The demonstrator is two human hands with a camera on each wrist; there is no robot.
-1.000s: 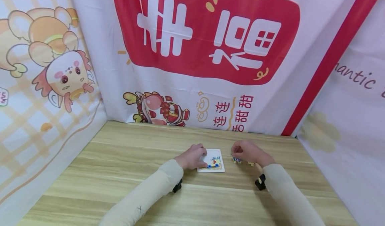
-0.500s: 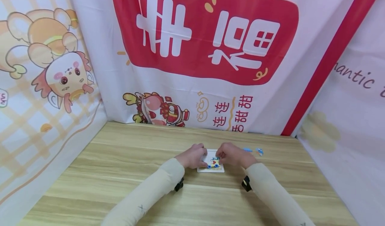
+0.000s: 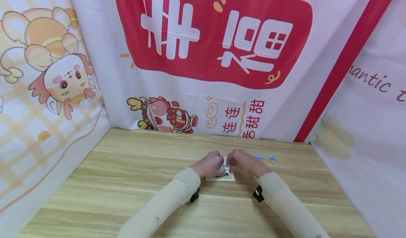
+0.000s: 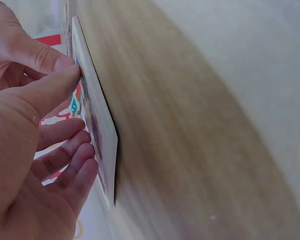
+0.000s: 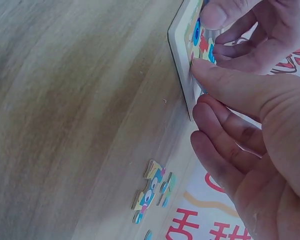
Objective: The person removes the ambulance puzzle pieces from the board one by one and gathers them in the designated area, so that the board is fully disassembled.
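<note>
A small jigsaw puzzle in a white frame (image 3: 210,179) lies on the table, its picture showing yellow, red and blue parts with round blue wheels. My left hand (image 3: 209,164) rests over its left and middle part, thumb and fingertips touching the surface. At the right side of the puzzle, my right hand (image 3: 242,161) pinches a puzzle piece (image 5: 203,90) between thumb and index finger, mostly hidden by the fingers. Both thumbs are close together in the left wrist view. Fingers cover much of the picture.
Several loose puzzle pieces (image 5: 149,192) lie on the wooden table (image 3: 133,181) to the right of the frame, behind the right hand. Printed fabric walls (image 3: 203,107) rise at the back and both sides of the table.
My right hand has moved left from the loose pieces to the puzzle's right side, uncovering those pieces. My left hand has shifted slightly right, further over the picture.
</note>
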